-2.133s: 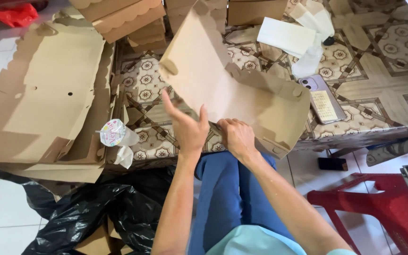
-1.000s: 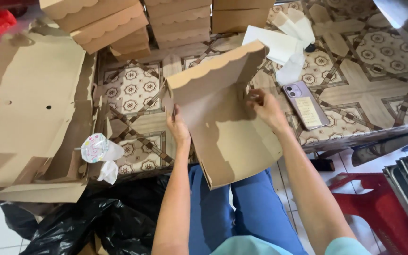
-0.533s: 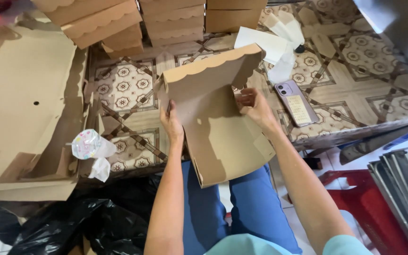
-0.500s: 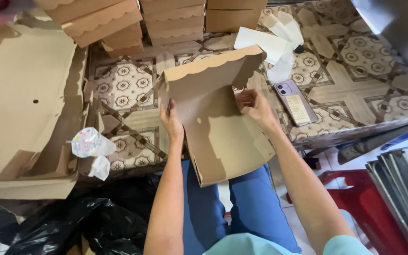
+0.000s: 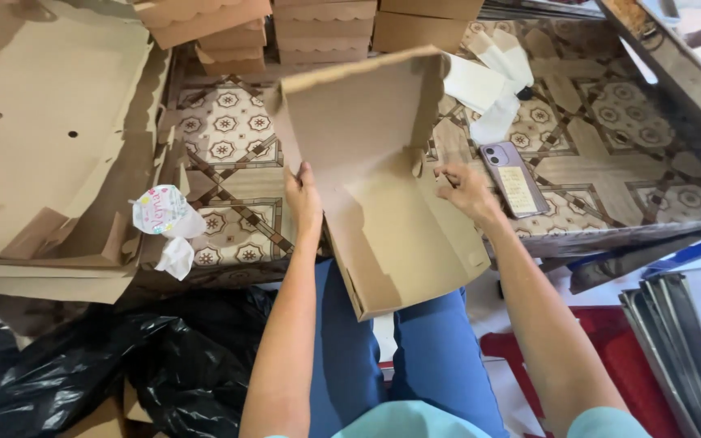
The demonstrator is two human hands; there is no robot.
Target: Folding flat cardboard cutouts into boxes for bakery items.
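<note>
**Hands Set on a Half-Folded Cardboard Box**

Left hand [image 5: 303,203] is laid flat along the left edge of a half-folded brown cardboard box [image 5: 375,186] at the centre of the frame, fingers extended upward and pressed against the raised panel, seemingly so that the wall is kept upright. The right hand [image 5: 466,188] is held just beside the box's right edge, fingers loosely spread and curled toward the side flap; whether the flap is actually touched cannot be told. Nothing is gripped in either hand.

The box is propped with its near end over the blue-clad knees and its far end tilted up over the patterned table [image 5: 610,138], so that the inside is turned toward the wearer.

Right of the box, a purple phone [image 5: 513,178] is lain face down on the table, within easy reach. White paper sheets [image 5: 480,89] are strewn above it. A stack of folded boxes [image 5: 285,28] is ranged along the top of the frame, and flat cardboard blanks [image 5: 50,138] are piled at the left. A crumpled printed wrapper [image 5: 164,223] is seen by the blanks, a black plastic bag [image 5: 123,365] at lower left, and a red stool [image 5: 610,357] at lower right.
</note>
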